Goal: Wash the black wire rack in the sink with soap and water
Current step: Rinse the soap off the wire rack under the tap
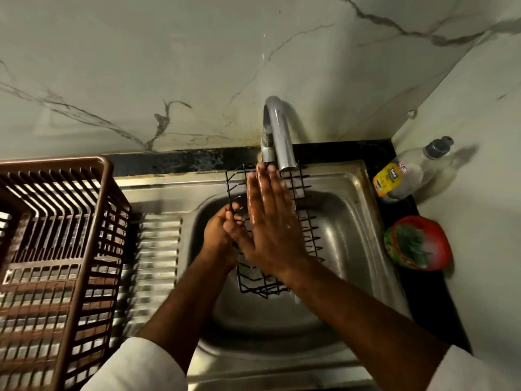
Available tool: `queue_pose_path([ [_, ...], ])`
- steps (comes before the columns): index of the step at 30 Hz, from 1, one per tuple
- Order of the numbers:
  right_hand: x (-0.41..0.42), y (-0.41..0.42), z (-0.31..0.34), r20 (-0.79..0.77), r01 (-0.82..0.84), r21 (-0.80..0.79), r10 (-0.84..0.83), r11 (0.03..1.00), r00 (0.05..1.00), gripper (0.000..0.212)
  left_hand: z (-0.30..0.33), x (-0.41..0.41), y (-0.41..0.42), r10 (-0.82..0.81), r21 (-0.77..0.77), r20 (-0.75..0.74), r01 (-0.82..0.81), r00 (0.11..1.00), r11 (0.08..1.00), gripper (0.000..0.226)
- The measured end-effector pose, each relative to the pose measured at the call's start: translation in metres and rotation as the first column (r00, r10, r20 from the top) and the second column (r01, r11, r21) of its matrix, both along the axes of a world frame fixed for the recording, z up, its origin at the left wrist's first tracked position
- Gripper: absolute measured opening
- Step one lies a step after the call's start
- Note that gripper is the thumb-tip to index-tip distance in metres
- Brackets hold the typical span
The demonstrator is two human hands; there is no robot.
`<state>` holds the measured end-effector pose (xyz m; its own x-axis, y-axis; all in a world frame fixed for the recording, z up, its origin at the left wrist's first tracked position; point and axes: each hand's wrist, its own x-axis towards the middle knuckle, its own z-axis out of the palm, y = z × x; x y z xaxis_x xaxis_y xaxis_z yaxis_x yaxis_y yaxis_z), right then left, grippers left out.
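Right hand (266, 221) flat, fingers straight, pressed on rack (306, 221). Left hand (220, 235) curled round rack edge at 9 o'clock. Rack over sink (355, 221) bowl, below tap (277, 131). Soap bottle (406, 173) at 2 o'clock; brown basket (56, 235) at 9 o'clock.

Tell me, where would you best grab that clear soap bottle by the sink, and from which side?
Probably round its clear body just above the yellow label, coming from the sink side. The soap bottle leans into the corner with walls behind and to its right, so the left is the open approach. Its neck under the grey cap is narrower but nearer the wall.
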<state>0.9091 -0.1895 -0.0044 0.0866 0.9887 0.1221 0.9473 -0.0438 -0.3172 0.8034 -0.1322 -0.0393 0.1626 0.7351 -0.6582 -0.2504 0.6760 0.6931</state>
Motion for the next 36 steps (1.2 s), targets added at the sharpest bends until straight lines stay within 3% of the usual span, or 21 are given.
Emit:
queue_pose_path([
  [2,0.009,-0.001,-0.005,0.005,-0.024,-0.004,0.025,1.0,1.0,0.086,-0.005,-0.004,0.002,0.031,-0.053,-0.002,-0.032,1.0,0.998,0.019],
  [6,0.048,0.04,-0.002,-0.088,0.249,-0.05,-0.252,0.967,0.964,0.091,-0.012,-0.004,-0.002,-0.027,-0.093,0.015,0.028,1.0,0.995,0.034],
  [8,0.046,0.048,0.005,-0.079,0.281,-0.068,-0.286,0.957,0.955,0.095,-0.012,-0.002,-0.002,-0.029,-0.104,0.034,0.032,0.999,0.994,0.034],
  [13,-0.017,-0.005,0.006,0.086,-0.087,-0.039,0.091,0.995,0.992,0.093,-0.003,-0.002,0.005,-0.053,0.045,0.125,0.048,0.991,0.998,0.026],
  [15,-0.01,-0.016,-0.002,0.086,-0.116,-0.021,0.118,0.993,0.989,0.09,-0.006,-0.007,0.008,-0.068,0.065,0.142,0.059,0.988,0.996,0.026],
  [18,0.031,0.0,-0.015,0.017,0.078,-0.034,-0.078,0.996,0.997,0.086,-0.013,-0.016,0.008,-0.026,-0.043,0.117,0.031,0.993,0.999,0.037],
  [21,0.052,0.018,-0.011,-0.036,0.316,-0.093,-0.32,0.944,0.947,0.094,-0.015,-0.015,0.006,-0.029,-0.053,0.108,0.035,0.994,0.998,0.041],
  [28,-0.017,-0.022,0.002,0.101,-0.028,-0.049,0.033,0.998,0.994,0.098,-0.005,-0.005,0.009,-0.048,0.071,0.139,0.038,0.989,0.997,0.026],
  [30,0.011,-0.012,-0.006,0.059,0.018,-0.02,-0.017,1.0,0.998,0.092,-0.006,-0.006,0.011,-0.018,0.009,0.174,0.016,0.985,1.0,0.031],
  [32,0.042,0.001,-0.011,-0.054,0.222,-0.049,-0.225,0.974,0.973,0.093,-0.01,-0.009,0.013,0.02,-0.048,0.161,-0.012,0.987,0.999,0.034],
  [34,0.059,0.011,-0.013,-0.216,0.35,-0.104,-0.364,0.931,0.906,0.095,-0.01,-0.009,0.014,0.01,-0.058,0.149,-0.001,0.989,0.998,0.037],
  [36,0.065,0.015,-0.009,-0.481,0.354,-0.174,-0.393,0.919,0.784,0.092,-0.006,-0.007,0.015,-0.003,-0.074,0.165,0.016,0.986,0.997,0.038],
])
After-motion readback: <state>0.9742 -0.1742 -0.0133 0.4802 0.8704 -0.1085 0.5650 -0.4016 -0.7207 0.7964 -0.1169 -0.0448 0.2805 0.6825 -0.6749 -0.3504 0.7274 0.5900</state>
